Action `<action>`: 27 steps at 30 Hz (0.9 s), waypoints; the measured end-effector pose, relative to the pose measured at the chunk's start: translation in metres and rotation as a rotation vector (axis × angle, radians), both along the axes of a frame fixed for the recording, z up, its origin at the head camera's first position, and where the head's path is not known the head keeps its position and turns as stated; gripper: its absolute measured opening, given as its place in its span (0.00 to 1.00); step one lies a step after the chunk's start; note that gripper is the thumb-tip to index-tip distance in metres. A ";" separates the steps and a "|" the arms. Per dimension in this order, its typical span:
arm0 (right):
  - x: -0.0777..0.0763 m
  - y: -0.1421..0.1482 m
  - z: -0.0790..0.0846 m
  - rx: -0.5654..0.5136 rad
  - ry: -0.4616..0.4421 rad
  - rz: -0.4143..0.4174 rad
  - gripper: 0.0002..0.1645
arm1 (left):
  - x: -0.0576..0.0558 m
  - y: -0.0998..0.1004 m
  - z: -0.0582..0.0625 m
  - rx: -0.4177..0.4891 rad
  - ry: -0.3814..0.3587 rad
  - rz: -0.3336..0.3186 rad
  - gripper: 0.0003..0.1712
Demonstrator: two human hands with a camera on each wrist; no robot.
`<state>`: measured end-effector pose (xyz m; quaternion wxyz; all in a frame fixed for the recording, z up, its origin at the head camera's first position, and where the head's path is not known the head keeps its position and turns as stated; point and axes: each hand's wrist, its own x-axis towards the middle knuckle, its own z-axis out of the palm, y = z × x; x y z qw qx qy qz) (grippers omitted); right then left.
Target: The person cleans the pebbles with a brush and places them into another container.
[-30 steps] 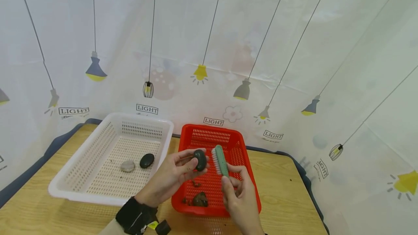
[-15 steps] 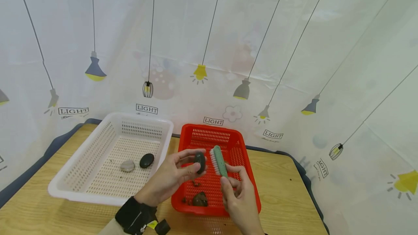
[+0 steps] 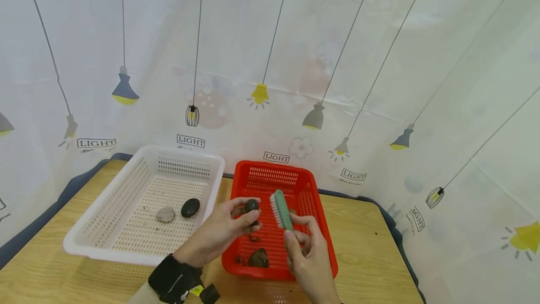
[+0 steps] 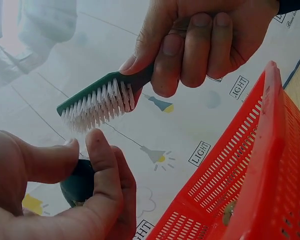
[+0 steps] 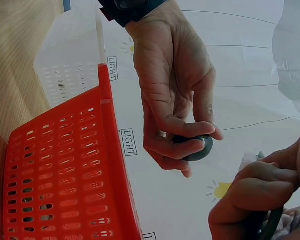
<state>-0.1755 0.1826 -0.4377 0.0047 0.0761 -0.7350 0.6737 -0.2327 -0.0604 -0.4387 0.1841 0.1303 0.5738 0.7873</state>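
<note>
Pinching stone (image 3: 251,204): left hand (image 3: 219,232). Gripping brush (image 3: 283,211) at stone's three o'clock: right hand (image 3: 311,257). Stone likely hard, slick; best pinched edgewise.

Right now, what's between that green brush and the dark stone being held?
The left hand's own thumb and one fingertip come between the dark stone and the green brush's bristles, as the left wrist view shows.
</note>
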 end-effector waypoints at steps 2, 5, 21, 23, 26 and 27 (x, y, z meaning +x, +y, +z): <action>0.000 0.000 0.000 -0.003 -0.012 -0.002 0.25 | 0.000 0.000 0.000 -0.037 0.007 0.007 0.33; -0.001 -0.001 -0.001 -0.004 -0.023 0.002 0.24 | -0.001 0.000 -0.001 -0.081 0.022 0.015 0.37; -0.002 -0.005 -0.006 0.029 -0.016 0.043 0.23 | 0.002 -0.003 0.004 -0.019 0.012 -0.103 0.38; -0.002 -0.008 -0.008 0.036 -0.024 0.059 0.24 | 0.002 -0.003 0.004 -0.016 0.021 -0.120 0.38; -0.002 -0.011 -0.010 0.037 -0.026 0.066 0.25 | 0.002 -0.003 0.003 -0.014 0.034 -0.140 0.39; -0.002 -0.011 -0.010 0.037 -0.029 0.063 0.24 | 0.002 -0.003 0.003 -0.013 0.037 -0.141 0.39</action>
